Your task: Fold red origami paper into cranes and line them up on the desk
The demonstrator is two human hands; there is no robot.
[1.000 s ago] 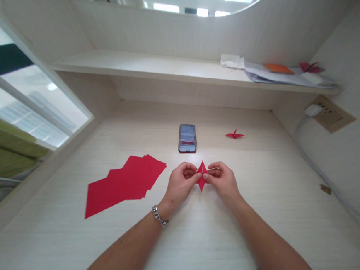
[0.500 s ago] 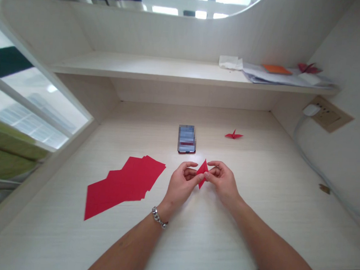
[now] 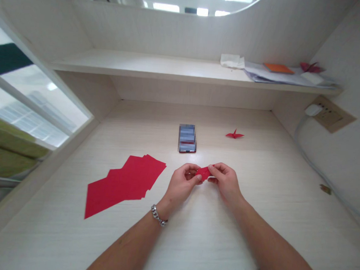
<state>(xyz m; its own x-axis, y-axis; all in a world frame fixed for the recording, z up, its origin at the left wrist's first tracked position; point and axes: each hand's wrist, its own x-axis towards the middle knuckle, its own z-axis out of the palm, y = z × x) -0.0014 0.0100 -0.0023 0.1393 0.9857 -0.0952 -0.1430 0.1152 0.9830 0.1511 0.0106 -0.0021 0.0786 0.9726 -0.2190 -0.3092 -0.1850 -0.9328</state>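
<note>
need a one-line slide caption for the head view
Left hand and right hand hold a folded red paper over a pale desk, red sheets to the left, a phone beyond.

No writing, number or sign can be read. The phone (image 3: 187, 138) shows on its screen only coarse blurred blocks. Further back than the phone and to its right, the papers (image 3: 256, 74) are too small for reading.

The red sheets (image 3: 126, 180) look to me like smooth, matt paper, and so does the small folded piece (image 3: 204, 174). The desk (image 3: 137, 127) shows pale wood grain with a faint sheen. I see a shiny metal bracelet (image 3: 161, 222), a smooth plastic plug (image 3: 313, 109) and a green cloth curtain (image 3: 8, 138).
</note>
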